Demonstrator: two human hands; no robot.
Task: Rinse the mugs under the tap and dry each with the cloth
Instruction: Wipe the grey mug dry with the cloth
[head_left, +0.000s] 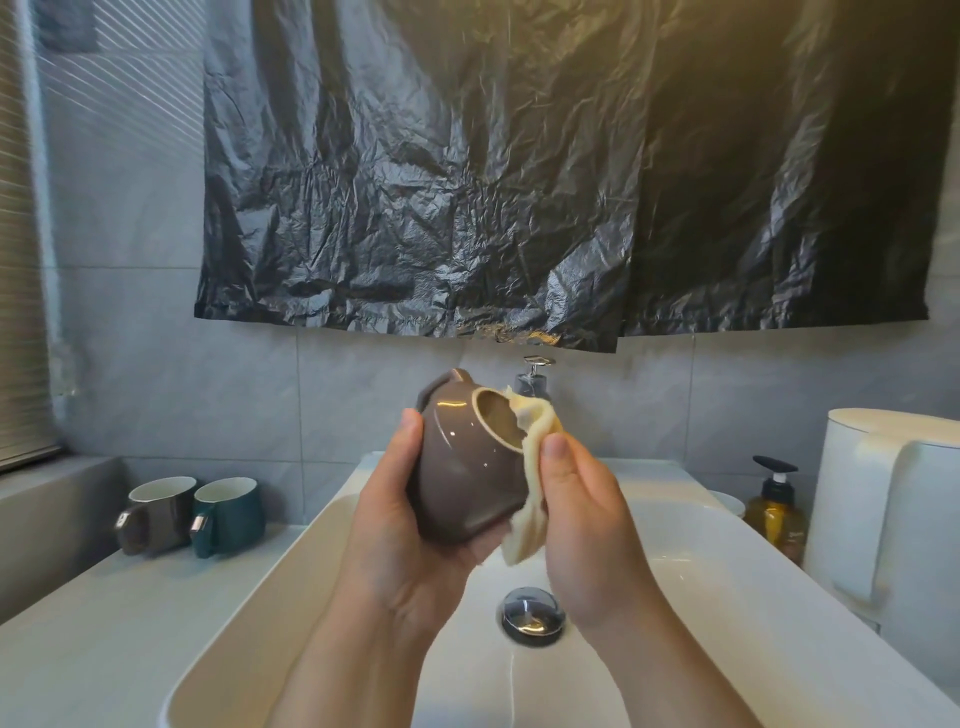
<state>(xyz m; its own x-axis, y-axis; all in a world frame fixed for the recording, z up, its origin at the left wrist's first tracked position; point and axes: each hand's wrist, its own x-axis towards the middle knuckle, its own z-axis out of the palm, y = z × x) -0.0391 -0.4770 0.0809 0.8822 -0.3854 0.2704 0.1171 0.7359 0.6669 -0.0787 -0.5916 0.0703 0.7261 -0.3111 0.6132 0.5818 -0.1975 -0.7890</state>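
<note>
Hands: your left hand (393, 535) cups the mug (460, 470); your right hand (584, 525) pinches the cloth (529, 527)
Room: white sink (291, 582), grey tiles (208, 405)
Mug: glossy brown, tilted

1. A glossy taupe mug (467, 467) with a cream rim and cream inside lies tipped on its side above the sink (311, 545). Its mouth points up and away, and its handle is on the far upper side. The left hand (395, 525) cups its body from below.
2. A cream cloth (525, 530) drapes over the right of that mug's rim. One end sits in the mouth and the other hangs past the base. The right hand (582, 519) pinches it against the mug's side.
3. A grey mug (156, 514), white inside, stands mouth-up on the counter (104, 623) left of the sink, handle toward the front.
4. A dark green mug (231, 514), white inside, stands just beside it on the right, handle toward the front.
</note>
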